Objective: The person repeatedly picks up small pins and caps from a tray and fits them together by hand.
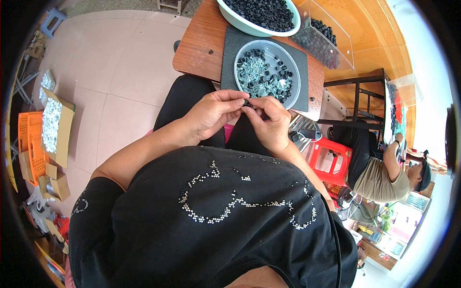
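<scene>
In front of my chest, my left hand (215, 114) and my right hand (270, 124) meet at the fingertips. Pinched between them is a small black plastic part (247, 103), mostly covered by the fingers. Just beyond the hands stands a round grey plastic bowl (297, 85). It holds a heap of thin, clear greenish pieces (252, 74) and many loose black caps (283, 74). Under the bowl lies a dark grey mat (230, 50) on a brown wooden table (199, 43).
A pale green basin (257, 31) full of black parts and a clear bin (336, 56) stand at the table's far side. To the right, another person (384, 178) sits by a black metal frame (355, 103) and a red stool (314, 161). An open carton (65, 132) stands left.
</scene>
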`<state>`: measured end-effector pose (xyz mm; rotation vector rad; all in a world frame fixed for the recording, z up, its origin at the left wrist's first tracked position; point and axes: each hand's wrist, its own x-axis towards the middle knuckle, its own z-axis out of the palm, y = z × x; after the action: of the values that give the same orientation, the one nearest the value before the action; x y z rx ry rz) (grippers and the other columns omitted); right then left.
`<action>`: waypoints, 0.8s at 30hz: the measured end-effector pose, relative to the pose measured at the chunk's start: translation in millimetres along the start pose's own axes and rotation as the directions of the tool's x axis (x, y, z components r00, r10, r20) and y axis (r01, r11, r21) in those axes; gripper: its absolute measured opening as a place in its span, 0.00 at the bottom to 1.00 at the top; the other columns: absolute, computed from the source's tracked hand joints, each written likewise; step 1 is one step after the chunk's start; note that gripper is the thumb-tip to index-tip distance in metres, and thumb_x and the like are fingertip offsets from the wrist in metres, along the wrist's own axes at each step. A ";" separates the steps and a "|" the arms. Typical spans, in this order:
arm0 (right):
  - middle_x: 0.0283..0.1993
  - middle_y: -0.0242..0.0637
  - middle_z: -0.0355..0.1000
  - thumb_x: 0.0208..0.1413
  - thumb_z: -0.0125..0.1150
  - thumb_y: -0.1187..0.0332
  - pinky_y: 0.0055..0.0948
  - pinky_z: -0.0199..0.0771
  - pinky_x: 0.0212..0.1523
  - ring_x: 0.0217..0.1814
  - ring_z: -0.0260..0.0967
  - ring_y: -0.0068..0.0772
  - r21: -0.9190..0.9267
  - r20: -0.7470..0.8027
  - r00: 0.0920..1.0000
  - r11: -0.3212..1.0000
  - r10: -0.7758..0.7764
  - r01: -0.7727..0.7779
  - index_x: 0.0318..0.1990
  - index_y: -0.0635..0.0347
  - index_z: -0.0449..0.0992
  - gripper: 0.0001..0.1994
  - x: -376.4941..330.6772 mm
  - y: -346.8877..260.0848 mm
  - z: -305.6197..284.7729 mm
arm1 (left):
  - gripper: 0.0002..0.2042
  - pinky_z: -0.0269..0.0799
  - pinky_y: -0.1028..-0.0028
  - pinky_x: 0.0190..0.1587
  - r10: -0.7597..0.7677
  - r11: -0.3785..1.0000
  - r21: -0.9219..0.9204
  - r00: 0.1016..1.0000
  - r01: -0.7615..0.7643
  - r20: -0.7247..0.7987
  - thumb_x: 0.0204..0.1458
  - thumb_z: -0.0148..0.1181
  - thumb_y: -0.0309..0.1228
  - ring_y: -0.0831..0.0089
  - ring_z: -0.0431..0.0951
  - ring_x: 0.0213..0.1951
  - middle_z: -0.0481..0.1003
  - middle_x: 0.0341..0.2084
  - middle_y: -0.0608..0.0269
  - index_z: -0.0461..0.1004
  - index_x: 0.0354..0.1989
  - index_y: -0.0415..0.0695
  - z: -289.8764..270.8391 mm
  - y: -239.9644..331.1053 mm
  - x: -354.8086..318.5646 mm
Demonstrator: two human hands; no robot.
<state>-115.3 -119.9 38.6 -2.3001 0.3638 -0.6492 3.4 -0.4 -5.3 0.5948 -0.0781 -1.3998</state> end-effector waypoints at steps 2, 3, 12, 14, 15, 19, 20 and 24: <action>0.24 0.31 0.69 0.40 0.69 0.79 0.17 0.64 0.24 0.23 0.63 0.18 -0.018 -0.003 1.000 1.000 -0.004 0.004 0.33 0.63 0.76 0.11 -2.1 0.0 0.5 | 0.09 0.69 0.77 0.47 -0.010 1.000 -0.026 1.000 0.011 0.015 0.56 0.52 0.25 0.76 0.72 0.41 0.74 0.37 0.62 0.73 0.43 0.41 -1.4 -1.1 0.8; 0.24 0.31 0.69 0.40 0.69 0.79 0.17 0.63 0.23 0.22 0.62 0.17 0.023 -0.019 0.998 0.998 0.063 -0.062 0.33 0.63 0.76 0.11 -5.1 1.6 1.7 | 0.09 0.69 0.77 0.47 -0.011 1.000 -0.026 1.000 0.011 0.015 0.56 0.52 0.25 0.76 0.72 0.41 0.74 0.37 0.62 0.73 0.43 0.41 -1.8 -1.2 1.2; 0.28 0.34 0.71 0.42 0.67 0.80 0.16 0.66 0.25 0.26 0.66 0.18 0.055 -0.002 1.000 0.998 -0.008 0.008 0.35 0.65 0.75 0.11 -4.3 1.1 -0.1 | 0.09 0.69 0.78 0.48 -0.025 0.998 -0.053 1.000 0.026 0.015 0.56 0.52 0.25 0.77 0.72 0.40 0.74 0.37 0.62 0.73 0.43 0.40 -5.0 -1.8 3.5; 0.30 0.35 0.71 0.42 0.66 0.81 0.16 0.68 0.26 0.28 0.68 0.19 0.102 -0.009 0.999 0.994 -0.031 0.032 0.36 0.65 0.75 0.11 -4.1 1.0 -0.5 | 0.09 0.69 0.78 0.49 -0.002 0.998 -0.067 1.000 0.002 0.003 0.56 0.52 0.25 0.77 0.72 0.40 0.73 0.37 0.62 0.72 0.43 0.40 -6.3 -2.0 4.8; 0.32 0.39 0.72 0.43 0.65 0.81 0.19 0.71 0.28 0.30 0.71 0.23 0.073 0.002 0.999 0.997 -0.036 0.036 0.36 0.66 0.75 0.10 -3.8 0.5 -2.0 | 0.09 0.69 0.78 0.49 -0.001 0.998 -0.067 1.000 0.001 0.002 0.56 0.52 0.25 0.77 0.72 0.40 0.73 0.37 0.62 0.72 0.43 0.40 -6.8 -2.2 4.6; 0.35 0.38 0.73 0.43 0.64 0.82 0.19 0.73 0.30 0.32 0.73 0.23 0.138 0.016 0.997 0.988 0.071 -0.072 0.37 0.66 0.75 0.11 -6.3 2.7 -0.4 | 0.09 0.69 0.78 0.49 -0.012 0.995 -0.094 1.000 0.012 -0.004 0.56 0.51 0.25 0.76 0.72 0.41 0.73 0.38 0.62 0.72 0.44 0.40 -5.8 -2.4 3.4; 0.35 0.38 0.73 0.43 0.64 0.82 0.19 0.73 0.30 0.32 0.73 0.23 0.138 0.016 0.997 0.988 0.070 -0.072 0.37 0.66 0.75 0.11 -7.9 5.2 2.6 | 0.09 0.69 0.78 0.49 -0.017 0.994 -0.106 1.000 0.017 0.004 0.56 0.51 0.25 0.76 0.72 0.41 0.73 0.38 0.62 0.72 0.44 0.40 -5.3 -2.1 3.2; 0.35 0.33 0.70 0.43 0.65 0.81 0.15 0.68 0.30 0.30 0.67 0.18 0.474 0.032 0.954 0.836 0.298 -0.276 0.41 0.64 0.74 0.15 -12.3 13.8 8.2 | 0.09 0.69 0.77 0.50 -0.024 0.992 -0.120 0.999 0.027 0.025 0.56 0.51 0.25 0.75 0.72 0.42 0.73 0.39 0.61 0.72 0.43 0.40 -5.9 -2.2 4.1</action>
<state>-122.1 -119.7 19.6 -1.7208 0.4993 -0.5611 4.5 -2.3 -12.5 0.4804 -0.0044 -1.4261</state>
